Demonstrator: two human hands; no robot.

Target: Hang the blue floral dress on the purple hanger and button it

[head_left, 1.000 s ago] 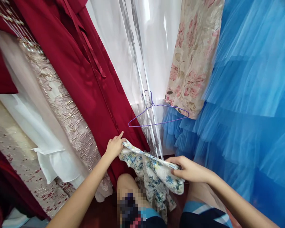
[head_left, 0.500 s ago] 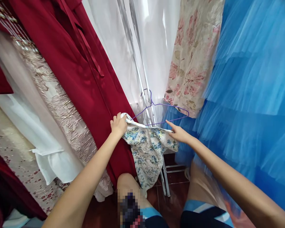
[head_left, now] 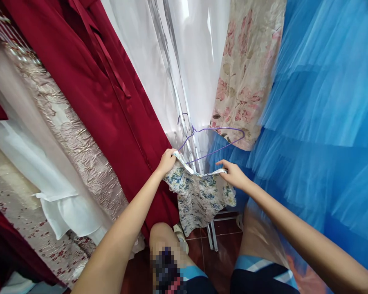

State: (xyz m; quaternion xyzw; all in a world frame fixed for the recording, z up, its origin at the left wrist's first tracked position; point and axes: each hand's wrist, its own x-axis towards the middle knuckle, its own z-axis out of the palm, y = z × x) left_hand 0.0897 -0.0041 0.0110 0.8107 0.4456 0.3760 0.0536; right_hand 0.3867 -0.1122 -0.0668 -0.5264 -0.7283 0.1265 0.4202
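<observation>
A white garment with a blue floral print (head_left: 198, 200) hangs between my hands, its white-trimmed edge sagging in the middle. My left hand (head_left: 167, 162) is closed on the left end of that edge. My right hand (head_left: 233, 174) pinches the right end, with the index finger held slightly away from the cloth. Just above is a purple wire hanger (head_left: 219, 129). Its left corner is hidden at my left hand and the garment, so I cannot tell whether that hand grips it too. The hanger's right corner is outside the garment, above my right hand.
White metal rack poles (head_left: 184, 96) rise behind the hanger. A long dark red dress (head_left: 110, 110) hangs to the left, and a pink-flowered beige dress (head_left: 241, 81) and a blue tulle dress (head_left: 319, 122) to the right. Brown floor tiles (head_left: 199, 253) show below.
My left hand has shifted right and inward, leaving the garment's edge slacker. The hanger has tilted, its lower bar sloping down to the left. My right index finger has lifted off the hanger bar.
</observation>
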